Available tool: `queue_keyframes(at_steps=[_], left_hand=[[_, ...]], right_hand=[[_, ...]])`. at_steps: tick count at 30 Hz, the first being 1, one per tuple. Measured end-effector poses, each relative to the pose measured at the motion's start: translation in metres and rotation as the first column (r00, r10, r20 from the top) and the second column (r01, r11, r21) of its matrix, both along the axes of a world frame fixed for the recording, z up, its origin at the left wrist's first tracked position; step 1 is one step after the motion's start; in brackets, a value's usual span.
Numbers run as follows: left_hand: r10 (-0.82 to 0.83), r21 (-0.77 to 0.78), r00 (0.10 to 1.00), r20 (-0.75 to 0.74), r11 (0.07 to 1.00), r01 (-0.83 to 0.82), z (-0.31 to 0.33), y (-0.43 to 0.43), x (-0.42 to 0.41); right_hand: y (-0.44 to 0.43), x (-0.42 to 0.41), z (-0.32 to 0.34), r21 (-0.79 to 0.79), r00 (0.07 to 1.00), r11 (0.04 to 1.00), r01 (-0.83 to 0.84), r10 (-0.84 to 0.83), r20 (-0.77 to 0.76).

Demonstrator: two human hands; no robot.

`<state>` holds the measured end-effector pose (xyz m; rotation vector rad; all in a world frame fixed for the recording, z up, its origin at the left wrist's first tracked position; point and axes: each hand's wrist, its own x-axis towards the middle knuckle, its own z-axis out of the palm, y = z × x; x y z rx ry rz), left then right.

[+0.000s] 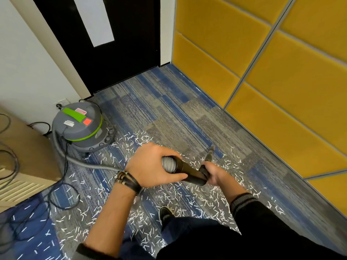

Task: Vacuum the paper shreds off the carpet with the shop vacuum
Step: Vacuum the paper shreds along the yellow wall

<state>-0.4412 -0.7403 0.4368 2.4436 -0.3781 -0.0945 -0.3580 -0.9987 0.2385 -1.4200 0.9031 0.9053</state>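
Barely begun: paper shreds point(169, 199) cover the carpet point(169, 109) from 9 through 6 to 3 o'clock. Left hand point(155, 166) grips the hose cuff point(169, 164), right hand point(216, 175) grips the wand point(189, 171). Shop vacuum point(82, 126) stands at 10 o'clock. Judged: nearly all left.

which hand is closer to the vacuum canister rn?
Left. The left hand grips the hose cuff, to the right of the vacuum canister; the right hand holds the wand farther right, beyond the left hand.
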Motion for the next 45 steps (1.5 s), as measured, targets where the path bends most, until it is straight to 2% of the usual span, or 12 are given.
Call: queue_keyframes(at_steps=[4,10,13,16,20,24,27,30,33,37,41,45], left_hand=[[-0.001,-0.057,1.000,-0.002,0.998,0.001,0.009,0.007,0.001],[-0.111,-0.107,0.980,-0.165,0.990,0.094,-0.010,-0.020,0.004],[-0.156,-0.076,0.978,-0.140,0.986,0.146,-0.015,-0.036,0.002],[-0.147,-0.058,0.985,-0.089,0.988,0.142,-0.006,-0.029,0.010],[-0.190,-0.057,0.982,-0.017,0.980,0.189,0.018,-0.013,0.025],[-0.244,-0.046,0.970,-0.019,0.969,0.243,0.028,-0.011,0.034],[-0.253,-0.031,0.967,-0.036,0.967,0.252,0.022,-0.017,0.031],[-0.214,-0.102,0.977,-0.024,0.972,0.211,0.018,-0.024,0.028],[-0.214,-0.114,0.977,0.019,0.970,0.215,0.021,-0.032,0.034],[-0.220,-0.084,0.975,0.035,0.971,0.222,0.017,-0.042,0.054],[-0.228,-0.011,0.974,-0.009,0.974,0.227,0.000,-0.064,0.069],[-0.306,0.020,0.950,-0.055,0.951,0.308,-0.004,-0.082,0.074]], right_hand=[[0.007,-0.005,0.002,0.034,1.000,0.999,-0.011,0.011,0.004],[-0.054,-0.050,-0.003,-0.059,0.999,0.998,0.030,-0.032,-0.029],[-0.072,-0.056,-0.018,-0.132,0.999,0.991,0.027,-0.030,-0.025],[-0.052,-0.043,-0.005,-0.097,1.000,0.995,0.025,-0.027,-0.012],[-0.019,-0.028,0.014,-0.045,0.995,0.995,0.092,-0.090,0.033],[-0.012,-0.040,0.021,0.030,0.977,0.977,0.210,-0.210,0.022],[-0.029,-0.049,0.011,-0.011,0.974,0.974,0.226,-0.226,0.001],[-0.050,-0.041,0.005,-0.072,0.973,0.970,0.230,-0.228,0.038],[-0.052,-0.021,0.022,-0.011,0.961,0.962,0.274,-0.274,0.029],[-0.064,0.015,0.025,0.076,0.872,0.869,0.488,-0.489,-0.012],[-0.072,0.032,0.002,0.054,0.893,0.894,0.445,-0.448,0.044],[-0.081,0.014,-0.014,0.063,0.824,0.822,0.566,-0.566,-0.019]])
